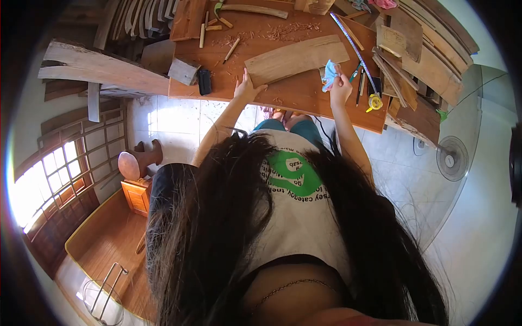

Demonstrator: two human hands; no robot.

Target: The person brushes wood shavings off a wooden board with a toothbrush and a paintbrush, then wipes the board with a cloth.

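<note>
A curved wooden board (296, 58) lies across the orange-brown table (239, 95). At its left end is my left hand (247, 87), fingers spread, with the thumb apart and the fingertips against the board's edge. My right hand (341, 88) is closed on a crumpled light-blue cloth (329, 75), held near the board's lower right corner. Just right of that hand, a teal-handled tool (355, 72) and thin dark sticks lie on the table. A yellow tape measure (375, 101) has its blade (350, 42) pulled out beyond the board's right end.
A black tray-like object (204, 82) and a wooden block (184, 71) sit at the table's left. Shavings (288, 31) and chisels (231, 50) lie behind the board. Wood pieces (402, 76) are stacked at right. A fan (449, 158) stands at the far right.
</note>
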